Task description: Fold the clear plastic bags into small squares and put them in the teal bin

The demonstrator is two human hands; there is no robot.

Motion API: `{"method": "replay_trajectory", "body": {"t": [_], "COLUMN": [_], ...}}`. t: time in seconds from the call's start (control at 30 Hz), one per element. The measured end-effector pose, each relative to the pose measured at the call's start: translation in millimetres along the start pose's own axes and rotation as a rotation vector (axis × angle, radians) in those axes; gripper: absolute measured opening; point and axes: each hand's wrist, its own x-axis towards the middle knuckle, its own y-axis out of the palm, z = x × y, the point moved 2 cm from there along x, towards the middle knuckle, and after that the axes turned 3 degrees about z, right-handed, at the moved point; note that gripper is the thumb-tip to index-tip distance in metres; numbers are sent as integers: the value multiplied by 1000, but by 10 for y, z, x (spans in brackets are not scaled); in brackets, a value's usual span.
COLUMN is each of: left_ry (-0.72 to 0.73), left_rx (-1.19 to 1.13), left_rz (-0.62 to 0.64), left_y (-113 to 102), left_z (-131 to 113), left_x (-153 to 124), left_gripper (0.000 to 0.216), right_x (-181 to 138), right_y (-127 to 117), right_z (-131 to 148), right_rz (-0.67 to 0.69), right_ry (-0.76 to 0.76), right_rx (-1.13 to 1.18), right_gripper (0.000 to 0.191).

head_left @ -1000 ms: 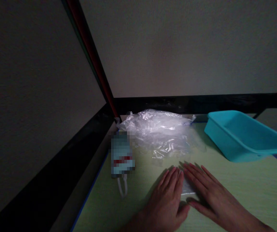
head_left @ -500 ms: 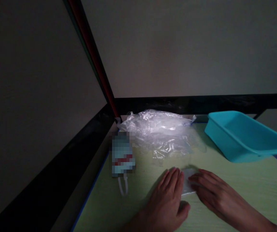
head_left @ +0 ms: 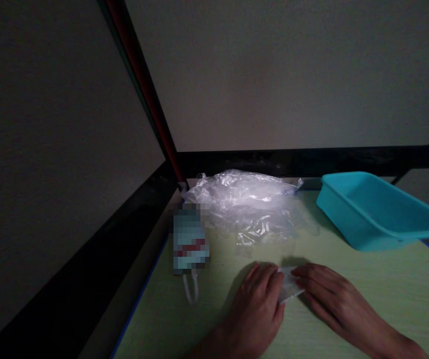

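Observation:
A small piece of translucent plastic (head_left: 289, 285), which looks like a flat plastic bag, lies between my two hands near the front of the table. My left hand (head_left: 256, 309) is closed over its left end, fingers curled and thumb tucked in low. From the other side, my right hand (head_left: 330, 296) grips the right end with bent fingers pressed together. Only the middle strip of the plastic shows, slightly tilted; my fingers hide both ends.
Behind my hands a heap of crumpled clear plastic bags (head_left: 244, 199) lies against the dark rail. A turquoise basin (head_left: 359, 229) stands at the back right. To the left rests a pixelated item (head_left: 190, 239) with a white loop. Partition panels enclose the pale green table (head_left: 162, 321).
My left hand's fingers have curled and its thumb has drawn in against the plastic. The plastic's visible strip has tilted and its right end is now gripped by my right hand.

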Motion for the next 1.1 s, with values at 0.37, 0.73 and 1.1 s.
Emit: {"method": "replay_trajectory", "body": {"t": [0.37, 0.73, 1.1], "left_ry": [17, -368, -386], "left_rx": [-154, -546, -875], "left_rz": [-143, -164, -166], "left_y": [-68, 103, 130], "left_z": [-19, 20, 57], "left_x": [15, -33, -21], "left_gripper": [22, 16, 27], "right_x": [-10, 7, 48], "right_y": [-37, -10, 134], "right_z": [22, 69, 90], "right_rz": [-2, 19, -4], "right_ry": [72, 556, 709], "right_rx": [212, 868, 1179], "right_gripper": [17, 22, 30]}}
